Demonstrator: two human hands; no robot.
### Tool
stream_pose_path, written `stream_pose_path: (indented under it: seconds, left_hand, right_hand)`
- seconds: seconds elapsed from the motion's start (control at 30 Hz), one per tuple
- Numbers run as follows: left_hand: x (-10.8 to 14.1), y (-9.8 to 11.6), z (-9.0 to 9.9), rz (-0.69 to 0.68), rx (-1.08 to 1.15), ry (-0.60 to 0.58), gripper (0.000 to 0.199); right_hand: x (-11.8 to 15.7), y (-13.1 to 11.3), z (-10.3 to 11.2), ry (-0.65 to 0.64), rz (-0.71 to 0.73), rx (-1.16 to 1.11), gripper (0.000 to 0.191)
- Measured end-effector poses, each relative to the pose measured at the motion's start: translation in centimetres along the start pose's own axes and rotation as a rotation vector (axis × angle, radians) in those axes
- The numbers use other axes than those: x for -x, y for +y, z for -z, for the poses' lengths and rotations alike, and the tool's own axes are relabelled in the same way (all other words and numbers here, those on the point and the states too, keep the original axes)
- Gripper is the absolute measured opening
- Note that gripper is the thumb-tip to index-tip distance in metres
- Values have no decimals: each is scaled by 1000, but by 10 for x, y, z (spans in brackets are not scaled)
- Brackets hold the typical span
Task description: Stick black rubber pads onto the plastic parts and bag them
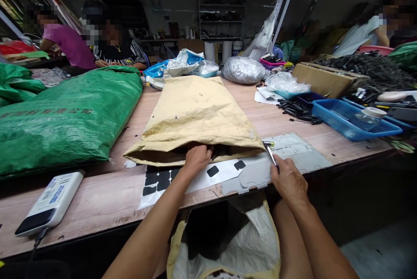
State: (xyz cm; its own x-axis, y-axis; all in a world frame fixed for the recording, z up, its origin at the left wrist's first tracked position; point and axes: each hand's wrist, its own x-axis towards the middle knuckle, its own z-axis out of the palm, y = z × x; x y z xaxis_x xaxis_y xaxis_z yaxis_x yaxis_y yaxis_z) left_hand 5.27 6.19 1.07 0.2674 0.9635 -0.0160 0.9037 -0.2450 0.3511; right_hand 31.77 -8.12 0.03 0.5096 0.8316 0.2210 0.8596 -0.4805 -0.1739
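A large tan paper sack lies on the table with its mouth facing me. My left hand is at that mouth, its fingertips inside; whatever they hold is hidden. My right hand is closed around a small hammer-like tool, whose head sits by the sack's right corner. Partly under the sack is a white sheet with black rounded stickers. Beside it lies a grey plastic sheet. Below the table edge, between my legs, an open sack shows its pale lining.
A green woven sack and a power bank with a cable lie left. At right are a blue tray holding a jar, black parts and a cardboard box. Several people sit beyond the table.
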Motion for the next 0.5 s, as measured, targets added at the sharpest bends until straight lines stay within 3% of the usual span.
stream_pose_path:
  seconds: [0.13, 0.33, 0.5]
  left_hand:
    - [17, 10, -7, -126, -13, 65, 35]
    - [30, -3, -3, -218, 3, 202, 26]
    - [62, -10, -1, -283, 125, 391, 21]
  right_hand:
    - [0, 0, 1, 0, 2, -18, 42]
    - [0, 1, 0, -12, -1, -23, 43]
    - [2, 1, 0, -5, 2, -38, 43]
